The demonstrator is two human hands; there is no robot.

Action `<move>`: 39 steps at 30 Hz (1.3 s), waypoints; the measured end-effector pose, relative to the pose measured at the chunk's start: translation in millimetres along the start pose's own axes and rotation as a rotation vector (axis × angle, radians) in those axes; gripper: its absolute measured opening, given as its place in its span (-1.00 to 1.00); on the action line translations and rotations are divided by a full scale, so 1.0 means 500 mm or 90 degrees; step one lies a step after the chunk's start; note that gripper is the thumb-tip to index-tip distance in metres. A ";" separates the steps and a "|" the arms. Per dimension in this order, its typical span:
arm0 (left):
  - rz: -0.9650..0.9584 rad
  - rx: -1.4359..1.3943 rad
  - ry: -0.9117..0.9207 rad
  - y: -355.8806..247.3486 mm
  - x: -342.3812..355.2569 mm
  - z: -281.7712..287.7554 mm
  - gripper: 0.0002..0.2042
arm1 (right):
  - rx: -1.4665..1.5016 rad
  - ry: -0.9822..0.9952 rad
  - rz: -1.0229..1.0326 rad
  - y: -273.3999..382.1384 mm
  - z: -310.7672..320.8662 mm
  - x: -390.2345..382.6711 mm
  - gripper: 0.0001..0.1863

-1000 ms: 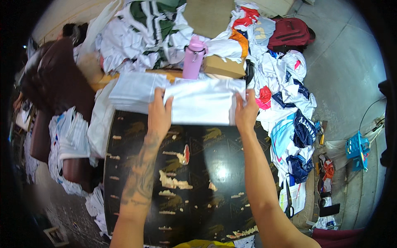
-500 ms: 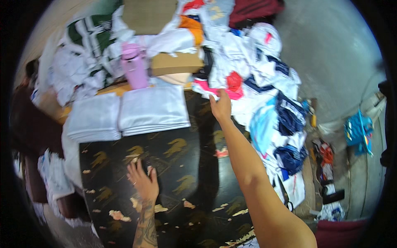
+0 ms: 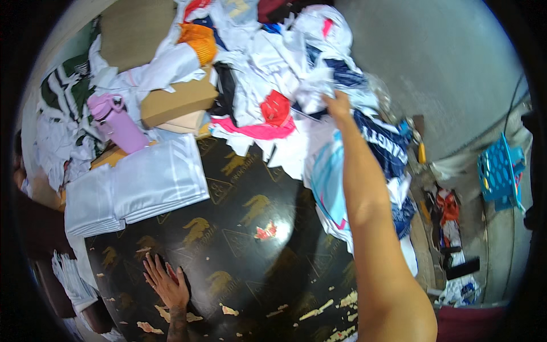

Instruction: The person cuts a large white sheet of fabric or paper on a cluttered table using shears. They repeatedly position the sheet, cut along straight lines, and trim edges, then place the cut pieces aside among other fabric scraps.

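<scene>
My left hand (image 3: 166,283) lies flat on the worn black tabletop (image 3: 228,251), fingers spread and holding nothing. Stretched out to the far right, my right hand (image 3: 341,107) has its fingers closed on a piece of white cloth (image 3: 314,90), which looks smeared by motion. Around it spreads a heap of fabric pieces: a red piece (image 3: 276,108), a pink-edged strip (image 3: 256,130), a navy piece with white lettering (image 3: 379,145) and a light blue piece (image 3: 330,171) beside my forearm. Two folded stacks of white fabric (image 3: 162,179) sit at the table's left.
A lilac bottle (image 3: 122,128) leans behind the stacks, next to a brown cardboard box (image 3: 176,102). More striped and white garments (image 3: 62,114) pile up at the far left. A grey wall (image 3: 433,74) rises at the right, with a blue plastic basket (image 3: 498,174) hanging beyond the table.
My right hand has moved from the pink and red pieces farther right into the heap and closed on white cloth. My left hand stays flat on the table. The view has swung right.
</scene>
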State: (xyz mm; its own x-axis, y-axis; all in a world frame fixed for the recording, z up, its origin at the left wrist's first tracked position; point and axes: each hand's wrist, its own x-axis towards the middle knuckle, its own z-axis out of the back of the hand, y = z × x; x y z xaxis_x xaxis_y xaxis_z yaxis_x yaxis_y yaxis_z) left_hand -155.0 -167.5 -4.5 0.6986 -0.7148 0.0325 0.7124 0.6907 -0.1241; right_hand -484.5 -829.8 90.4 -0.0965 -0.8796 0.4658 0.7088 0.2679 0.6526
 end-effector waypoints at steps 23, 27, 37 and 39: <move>-0.298 -0.798 0.311 0.002 -0.518 0.450 -0.73 | 0.284 0.492 0.260 0.639 0.914 -1.129 -0.84; -0.251 -1.060 0.230 0.092 -0.583 0.539 -0.50 | 0.207 0.545 0.256 0.715 0.979 -1.192 -0.79; 0.059 -0.909 -0.333 0.453 -0.751 0.628 -0.57 | 0.200 0.730 0.434 0.609 1.087 -1.281 -0.71; 0.110 -0.764 -0.362 0.564 -0.716 0.651 -0.56 | 0.332 0.616 0.442 0.587 1.103 -1.276 -0.64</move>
State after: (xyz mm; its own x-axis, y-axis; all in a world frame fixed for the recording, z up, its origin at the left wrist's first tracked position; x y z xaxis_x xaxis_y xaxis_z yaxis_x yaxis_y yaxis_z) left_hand -182.6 318.7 271.8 0.9122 -0.2816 0.2977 0.3194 0.0337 -0.9470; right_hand -600.2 27.0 314.4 0.8739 -0.3628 0.3235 0.0322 0.7073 0.7062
